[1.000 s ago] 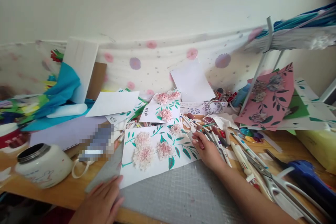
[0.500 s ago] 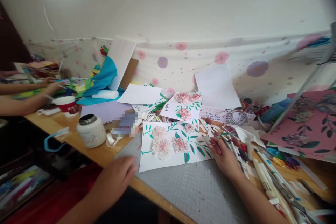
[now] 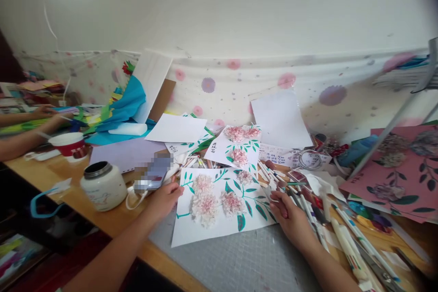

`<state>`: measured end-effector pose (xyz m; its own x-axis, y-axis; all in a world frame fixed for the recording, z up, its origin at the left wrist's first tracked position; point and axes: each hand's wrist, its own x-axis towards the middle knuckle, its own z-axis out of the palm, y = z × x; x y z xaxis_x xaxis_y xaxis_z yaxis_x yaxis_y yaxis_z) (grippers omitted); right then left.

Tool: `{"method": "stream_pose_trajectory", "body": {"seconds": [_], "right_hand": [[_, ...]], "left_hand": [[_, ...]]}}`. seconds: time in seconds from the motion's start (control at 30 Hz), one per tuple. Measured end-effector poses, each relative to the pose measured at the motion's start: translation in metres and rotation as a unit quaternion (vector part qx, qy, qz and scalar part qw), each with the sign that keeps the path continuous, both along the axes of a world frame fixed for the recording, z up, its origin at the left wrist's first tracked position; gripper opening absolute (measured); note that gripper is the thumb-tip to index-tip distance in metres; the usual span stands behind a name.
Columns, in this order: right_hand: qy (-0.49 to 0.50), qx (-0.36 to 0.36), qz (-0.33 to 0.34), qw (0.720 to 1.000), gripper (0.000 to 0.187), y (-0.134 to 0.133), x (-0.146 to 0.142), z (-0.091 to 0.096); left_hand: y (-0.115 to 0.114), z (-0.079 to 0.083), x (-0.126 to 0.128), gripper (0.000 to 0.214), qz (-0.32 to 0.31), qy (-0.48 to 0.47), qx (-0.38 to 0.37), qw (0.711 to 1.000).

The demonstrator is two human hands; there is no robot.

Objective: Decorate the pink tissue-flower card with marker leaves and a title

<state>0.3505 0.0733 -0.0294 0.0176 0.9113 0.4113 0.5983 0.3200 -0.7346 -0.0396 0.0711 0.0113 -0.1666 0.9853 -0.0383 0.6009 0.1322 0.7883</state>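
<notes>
A white card (image 3: pixel 219 223) with pink paper flowers and painted green leaves lies on a grey cutting mat (image 3: pixel 246 260). My left hand (image 3: pixel 164 200) rests at the card's left edge, its fingers curled against the paper, close to a phone (image 3: pixel 152 174). My right hand (image 3: pixel 289 216) lies at the card's right edge, fingers curled among several pens and brushes (image 3: pixel 308 205); what it holds, if anything, I cannot make out. A second flower card (image 3: pixel 236 148) lies just behind.
A white jar (image 3: pixel 102 185) stands left of the phone, and a red and white cup (image 3: pixel 69 144) sits beyond it. Another person's arms (image 3: pixel 23 132) work at far left. Loose papers, a pink flower card (image 3: pixel 400 173) and scissors (image 3: pixel 379 269) crowd the table.
My left hand moved from the table's front edge up to the card's left edge, near the phone. The view swung left and then settled. My right hand stayed among the pens.
</notes>
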Motion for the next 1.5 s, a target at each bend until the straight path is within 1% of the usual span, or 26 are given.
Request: {"method": "stream_pose_trajectory", "body": {"seconds": [0.1, 0.17, 0.23, 0.3, 0.37, 0.47, 0.57, 0.67, 0.77, 0.83, 0.9, 0.97, 1.0, 1.1, 1.17, 1.27, 1.37, 1.43, 1.5], "right_hand": [[0.015, 0.008, -0.004, 1.000, 0.031, -0.002, -0.001, 0.002], [0.023, 0.011, -0.005, 1.000, 0.031, -0.004, -0.001, 0.003], [0.027, 0.019, -0.013, 0.999, 0.030, -0.006, -0.001, 0.004], [0.035, 0.031, -0.027, 0.999, 0.031, -0.006, 0.000, 0.005], [0.048, 0.042, -0.040, 0.997, 0.033, -0.006, 0.001, 0.007], [0.067, 0.061, -0.047, 0.995, 0.036, -0.004, 0.003, 0.008], [0.080, 0.084, -0.041, 0.992, 0.035, -0.003, 0.002, 0.010], [0.089, 0.114, -0.027, 0.989, 0.034, -0.006, -0.002, 0.013], [0.097, 0.152, -0.008, 0.984, 0.034, -0.017, -0.008, 0.020], [0.103, 0.182, -0.003, 0.978, 0.031, -0.025, -0.011, 0.029], [0.092, 0.232, 0.001, 0.968, 0.028, -0.031, -0.014, 0.045], [0.051, 0.291, 0.018, 0.955, 0.024, -0.032, -0.018, 0.066], [0.028, 0.306, 0.032, 0.951, 0.022, -0.030, -0.022, 0.080], [-0.050, 0.322, 0.074, 0.943, 0.021, -0.022, -0.040, 0.123], [-0.114, 0.322, 0.115, 0.933, 0.026, -0.018, -0.058, 0.152], [-0.197, 0.318, 0.179, 0.910, 0.032, -0.014, -0.083, 0.185], [-0.264, 0.294, 0.220, 0.892, 0.028, -0.009, -0.101, 0.201], [-0.293, 0.272, 0.232, 0.887, 0.019, -0.004, -0.108, 0.205], [-0.310, 0.245, 0.247, 0.885, 0.019, 0.002, -0.113, 0.208]], "left_hand": [[0.001, -0.004, 0.002, 0.030, 0.014, -0.064, -0.001, 0.998], [-0.001, -0.002, 0.001, 0.032, 0.024, -0.093, 0.007, 0.995], [-0.004, 0.005, 0.000, 0.032, 0.025, -0.107, 0.023, 0.994], [-0.008, 0.017, -0.003, 0.035, 0.013, -0.101, 0.046, 0.994], [-0.012, 0.034, -0.007, 0.041, -0.008, -0.082, 0.071, 0.994], [-0.016, 0.068, -0.015, 0.046, -0.061, -0.044, 0.092, 0.993], [-0.013, 0.108, -0.024, 0.042, -0.134, 0.014, 0.086, 0.987], [-0.007, 0.146, -0.029, 0.031, -0.192, 0.088, 0.073, 0.975], [-0.002, 0.173, -0.028, 0.026, -0.234, 0.151, 0.050, 0.959], [0.000, 0.185, -0.022, 0.025, -0.259, 0.185, 0.052, 0.946], [0.001, 0.192, -0.012, 0.024, -0.279, 0.216, 0.066, 0.933], [0.002, 0.195, -0.001, 0.023, -0.301, 0.241, 0.077, 0.919], [0.002, 0.195, 0.005, 0.023, -0.315, 0.251, 0.081, 0.912], [0.000, 0.194, 0.025, 0.024, -0.364, 0.262, 0.099, 0.888], [-0.004, 0.192, 0.038, 0.026, -0.400, 0.256, 0.115, 0.873], [-0.011, 0.190, 0.053, 0.026, -0.438, 0.242, 0.134, 0.856], [-0.014, 0.191, 0.061, 0.023, -0.445, 0.234, 0.148, 0.852], [-0.015, 0.193, 0.063, 0.022, -0.449, 0.231, 0.155, 0.849], [-0.017, 0.198, 0.059, 0.023, -0.455, 0.223, 0.162, 0.847]]}}
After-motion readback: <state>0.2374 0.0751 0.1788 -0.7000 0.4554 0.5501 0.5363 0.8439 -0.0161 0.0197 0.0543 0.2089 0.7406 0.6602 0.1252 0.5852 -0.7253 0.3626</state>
